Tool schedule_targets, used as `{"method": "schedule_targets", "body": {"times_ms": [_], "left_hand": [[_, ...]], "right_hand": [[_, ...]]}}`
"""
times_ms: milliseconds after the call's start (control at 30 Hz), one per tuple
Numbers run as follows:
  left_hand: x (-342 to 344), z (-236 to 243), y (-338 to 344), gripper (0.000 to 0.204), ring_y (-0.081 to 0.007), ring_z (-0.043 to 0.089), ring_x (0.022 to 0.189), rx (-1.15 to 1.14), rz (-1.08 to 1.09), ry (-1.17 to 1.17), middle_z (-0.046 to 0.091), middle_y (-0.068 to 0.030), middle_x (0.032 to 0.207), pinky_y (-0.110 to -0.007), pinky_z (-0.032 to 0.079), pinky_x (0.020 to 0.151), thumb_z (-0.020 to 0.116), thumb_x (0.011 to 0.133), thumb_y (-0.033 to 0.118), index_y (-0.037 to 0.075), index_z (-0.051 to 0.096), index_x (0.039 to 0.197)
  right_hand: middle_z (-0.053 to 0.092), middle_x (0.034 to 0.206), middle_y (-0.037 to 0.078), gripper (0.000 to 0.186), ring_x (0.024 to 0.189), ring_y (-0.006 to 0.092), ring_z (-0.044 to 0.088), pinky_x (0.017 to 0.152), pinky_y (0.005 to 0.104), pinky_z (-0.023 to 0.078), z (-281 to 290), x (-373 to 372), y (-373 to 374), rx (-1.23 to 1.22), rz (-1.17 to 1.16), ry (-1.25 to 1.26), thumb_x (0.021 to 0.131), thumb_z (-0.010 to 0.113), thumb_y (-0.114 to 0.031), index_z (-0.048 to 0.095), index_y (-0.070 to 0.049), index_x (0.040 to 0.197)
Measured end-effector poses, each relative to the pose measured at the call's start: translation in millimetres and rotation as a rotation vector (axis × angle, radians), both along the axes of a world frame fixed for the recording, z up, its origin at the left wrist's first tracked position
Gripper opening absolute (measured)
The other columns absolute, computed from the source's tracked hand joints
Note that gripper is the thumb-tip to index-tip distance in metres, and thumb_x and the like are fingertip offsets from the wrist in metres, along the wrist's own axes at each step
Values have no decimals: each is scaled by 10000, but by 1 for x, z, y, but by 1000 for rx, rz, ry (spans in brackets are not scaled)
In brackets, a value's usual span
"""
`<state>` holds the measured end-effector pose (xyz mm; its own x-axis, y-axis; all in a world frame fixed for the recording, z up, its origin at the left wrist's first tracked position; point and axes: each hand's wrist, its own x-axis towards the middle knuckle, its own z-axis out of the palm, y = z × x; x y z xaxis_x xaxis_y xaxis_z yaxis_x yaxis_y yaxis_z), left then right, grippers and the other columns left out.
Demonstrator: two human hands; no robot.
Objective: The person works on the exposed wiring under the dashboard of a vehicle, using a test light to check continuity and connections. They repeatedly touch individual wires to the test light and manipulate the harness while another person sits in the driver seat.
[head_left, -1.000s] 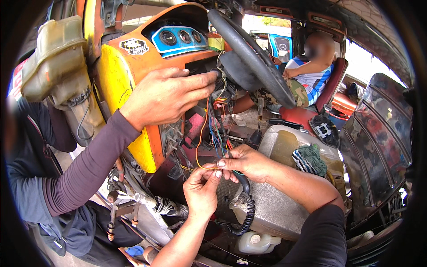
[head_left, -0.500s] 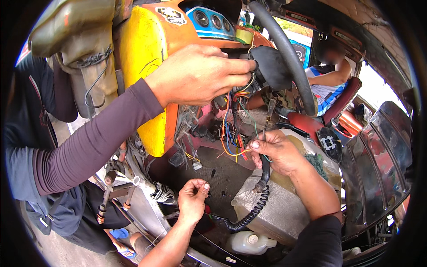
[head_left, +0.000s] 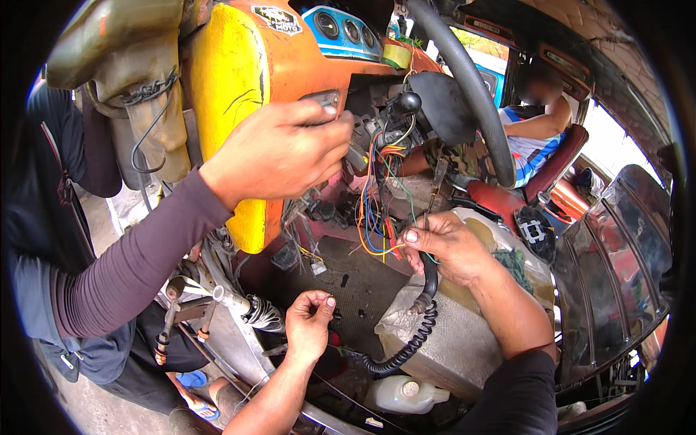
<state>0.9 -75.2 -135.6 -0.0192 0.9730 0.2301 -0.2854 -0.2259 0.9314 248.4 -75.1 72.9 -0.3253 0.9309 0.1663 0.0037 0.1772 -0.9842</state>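
My left hand (head_left: 308, 326) is closed in a pinch above the floor mat, lower middle; whether anything small is between the fingertips I cannot make out. My right hand (head_left: 449, 250) grips thin coloured wires (head_left: 380, 248), a yellow-orange one at the thumb. A black cable (head_left: 431, 279) runs down from this hand into a coiled cord (head_left: 406, 344). More loose wires hang under the steering column. A co-worker's hand (head_left: 283, 152), in a long dark sleeve, reaches in from the left beside the black knob lever (head_left: 404, 106) and orange-yellow dashboard (head_left: 235, 65).
A steering wheel (head_left: 467, 80) stands upper middle. A seated person (head_left: 536, 138) is at the right. A worn seat cushion (head_left: 464, 341), white jug (head_left: 406, 395) and dark seat back (head_left: 609, 268) are nearby. Linkage rods (head_left: 174, 304) and a translucent tank (head_left: 127, 51) are at the left.
My left hand has left the wire and sits apart, lower left of my right hand, which still holds the wires. The co-worker's hand has dropped leftward off the knob. The view has shifted.
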Motion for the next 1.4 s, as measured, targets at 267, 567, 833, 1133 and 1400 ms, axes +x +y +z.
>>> {"method": "schedule_targets", "body": {"times_ms": [267, 567, 833, 1133, 1400], "left_hand": [[-2, 0, -1, 69, -66, 570, 747, -15, 44, 7, 636, 23, 861, -241, 509, 676, 726, 1002, 71, 49, 661, 995], [-2, 3, -4, 73, -68, 564, 740, -33, 36, 15, 631, 23, 854, -240, 501, 665, 732, 997, 69, 47, 663, 987], [-3, 3, -7, 77, -75, 583, 760, -37, 20, 7, 645, 19, 880, -246, 521, 709, 736, 995, 80, 47, 667, 998], [46, 73, -35, 142, -123, 644, 843, -59, -421, -637, 698, -38, 979, -263, 540, 756, 741, 981, 72, 54, 682, 1109], [42, 92, -32, 222, -105, 638, 813, -85, -408, -637, 629, 28, 914, -276, 542, 730, 760, 959, 59, 82, 661, 1156]], "right_hand": [[672, 734, 89, 236, 634, 166, 623, 580, 292, 512, -1, 0, 1, -11, 1, -8, 993, 744, -218, 704, 6, 933], [683, 739, 92, 227, 623, 157, 627, 583, 288, 520, -1, 0, 1, -11, -11, -23, 993, 744, -215, 718, 3, 934], [691, 748, 67, 270, 614, 123, 635, 561, 265, 519, -4, 0, 2, 17, -1, -58, 1016, 728, -268, 731, -3, 967], [686, 751, 54, 264, 639, 121, 638, 568, 265, 520, -14, -12, -1, -48, 57, -51, 1014, 729, -259, 718, -11, 926], [681, 745, 61, 269, 638, 140, 648, 565, 277, 521, -10, -2, 2, -18, 17, -20, 996, 750, -252, 724, 6, 926]]}}
